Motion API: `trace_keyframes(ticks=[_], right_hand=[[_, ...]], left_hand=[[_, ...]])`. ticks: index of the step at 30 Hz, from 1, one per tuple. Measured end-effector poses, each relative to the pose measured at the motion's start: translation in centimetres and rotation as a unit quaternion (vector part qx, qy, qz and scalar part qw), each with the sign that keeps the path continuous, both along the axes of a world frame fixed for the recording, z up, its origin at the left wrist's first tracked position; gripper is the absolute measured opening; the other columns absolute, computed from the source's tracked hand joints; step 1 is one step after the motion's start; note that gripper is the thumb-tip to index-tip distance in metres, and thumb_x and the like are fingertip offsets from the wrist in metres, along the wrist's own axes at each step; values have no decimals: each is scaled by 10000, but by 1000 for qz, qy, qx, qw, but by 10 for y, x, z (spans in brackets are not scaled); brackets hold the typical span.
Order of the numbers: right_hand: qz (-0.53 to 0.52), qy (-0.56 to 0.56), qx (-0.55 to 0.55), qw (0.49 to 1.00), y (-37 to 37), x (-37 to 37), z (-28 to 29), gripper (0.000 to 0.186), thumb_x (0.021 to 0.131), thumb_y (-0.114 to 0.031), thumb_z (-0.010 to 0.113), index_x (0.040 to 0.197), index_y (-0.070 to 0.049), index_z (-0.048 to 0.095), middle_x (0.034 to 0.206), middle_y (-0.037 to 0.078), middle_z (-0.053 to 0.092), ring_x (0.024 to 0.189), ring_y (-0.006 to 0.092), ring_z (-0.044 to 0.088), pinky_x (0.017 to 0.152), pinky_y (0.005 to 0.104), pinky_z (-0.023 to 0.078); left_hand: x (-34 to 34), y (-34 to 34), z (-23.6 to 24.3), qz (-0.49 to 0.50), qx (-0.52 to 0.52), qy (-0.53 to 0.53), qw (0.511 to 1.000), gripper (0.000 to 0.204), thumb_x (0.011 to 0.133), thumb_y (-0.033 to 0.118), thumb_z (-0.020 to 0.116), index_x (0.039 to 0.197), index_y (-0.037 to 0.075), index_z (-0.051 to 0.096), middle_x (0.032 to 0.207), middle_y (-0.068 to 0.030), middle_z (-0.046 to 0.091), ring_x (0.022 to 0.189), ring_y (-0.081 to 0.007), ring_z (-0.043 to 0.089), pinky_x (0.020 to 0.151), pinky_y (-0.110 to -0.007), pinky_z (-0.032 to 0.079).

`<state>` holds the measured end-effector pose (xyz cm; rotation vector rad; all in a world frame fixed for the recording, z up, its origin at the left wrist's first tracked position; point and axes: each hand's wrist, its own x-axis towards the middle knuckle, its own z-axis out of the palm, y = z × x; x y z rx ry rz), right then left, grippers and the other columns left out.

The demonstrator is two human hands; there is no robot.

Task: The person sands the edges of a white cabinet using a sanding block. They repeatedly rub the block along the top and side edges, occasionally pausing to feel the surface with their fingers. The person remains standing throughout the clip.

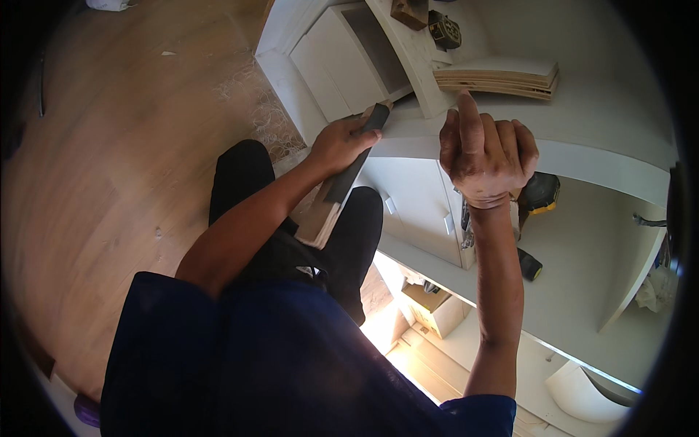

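Observation:
My left hand is closed round a long wooden strip. A dark grey layer covers much of the strip, leaving pale wood bare at both ends; whether that layer is a wrap or a facing I cannot tell. The strip slants over my knees, near the cabinet's front edge. To the right, my right hand is raised with its index finger stretched out and the others loosely bent. Nothing shows in it. Just beyond that fingertip lies a stack of thin white-faced boards on the white shelf.
A tool battery and a wooden block lie past the stack. Below the shelf edge, a black and yellow power tool is partly hidden by my right arm. A cardboard box stands lower down. Shavings litter the wooden floor.

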<state>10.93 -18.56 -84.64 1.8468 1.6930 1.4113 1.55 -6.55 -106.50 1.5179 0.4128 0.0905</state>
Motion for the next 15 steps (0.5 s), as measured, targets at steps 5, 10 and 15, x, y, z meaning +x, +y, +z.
trace_keyframes(ticks=[5, 10, 15], right_hand=[[1, -2, -2, 1000, -4, 3, -1, 265, 975, -283, 727, 1225, -208, 772, 635, -106, 601, 582, 97, 549, 935, 308, 430], [9, -8, 18, 1000, 3, 6, -3, 275, 947, -331, 716, 1188, -221, 792, 667, -105, 563, 596, 95, 515, 928, 317, 426], [7, 2, 11, 1000, -5, 5, -3, 237, 970, -299, 721, 1179, -209, 786, 630, -104, 570, 571, 100, 521, 920, 312, 435]], left_hand=[[-41, -29, 11, 47, 28, -59, 997, 567, 999, 518, 660, 1168, -12, 771, 768, -82, 670, 741, -171, 645, 705, -371, 504], [15, -3, -10, 25, -59, -20, 998, 582, 985, 547, 651, 1016, -22, 769, 736, -121, 684, 729, -225, 667, 718, -396, 509], [-38, 0, 32, -25, -40, -40, 998, 586, 973, 572, 650, 1045, 10, 797, 736, -157, 715, 733, -300, 727, 721, -435, 526]])
